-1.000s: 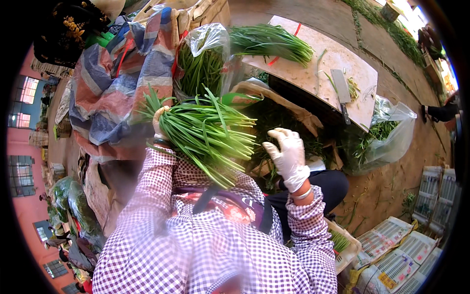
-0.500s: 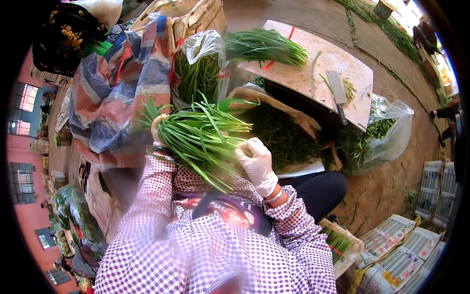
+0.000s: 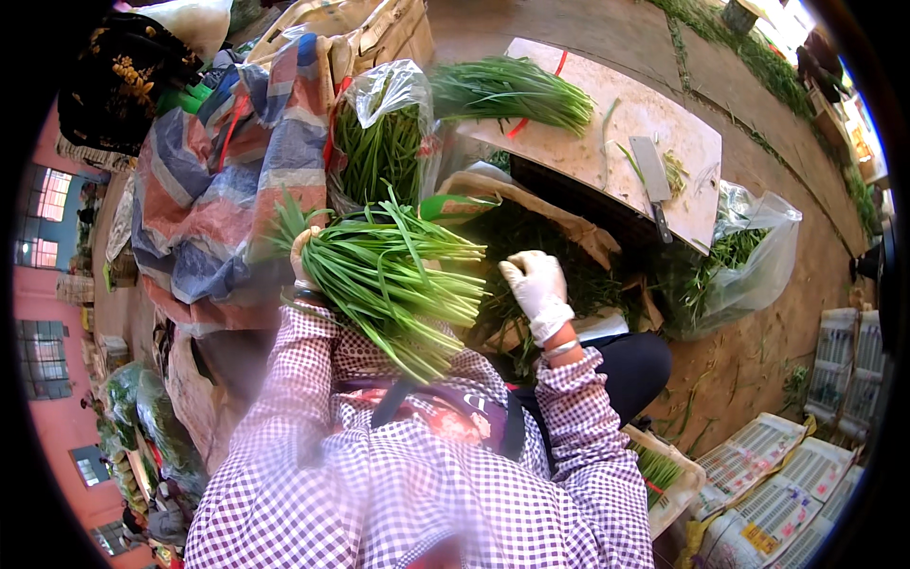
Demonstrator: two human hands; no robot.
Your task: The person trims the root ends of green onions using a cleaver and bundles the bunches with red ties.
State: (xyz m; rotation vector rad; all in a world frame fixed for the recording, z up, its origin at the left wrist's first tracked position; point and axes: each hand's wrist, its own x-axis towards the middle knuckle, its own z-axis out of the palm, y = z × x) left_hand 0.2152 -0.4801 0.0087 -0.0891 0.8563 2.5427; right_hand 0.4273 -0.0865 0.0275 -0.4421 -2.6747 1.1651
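My left hand is wrapped round a thick bunch of garlic chives, held above my lap. The leaf tips stick out past this hand, and the pale cut ends fan out to the right. My right hand, in a white glove, is apart from the bunch with its fingers curled in. What it pinches, if anything, is too small to make out. Under and beyond it lies an open sack of loose green leaves. Another chive bunch rests on the board, near a cleaver.
A clear bag of chives stands ahead, beside a striped woven sheet on the left. Right of the board sits another plastic bag with greens. A crate with chives is by my right side, near white slatted crates.
My right hand has moved away from the chives' cut ends, to the right and up over the sack. The left hand still holds the bunch in nearly the same place.
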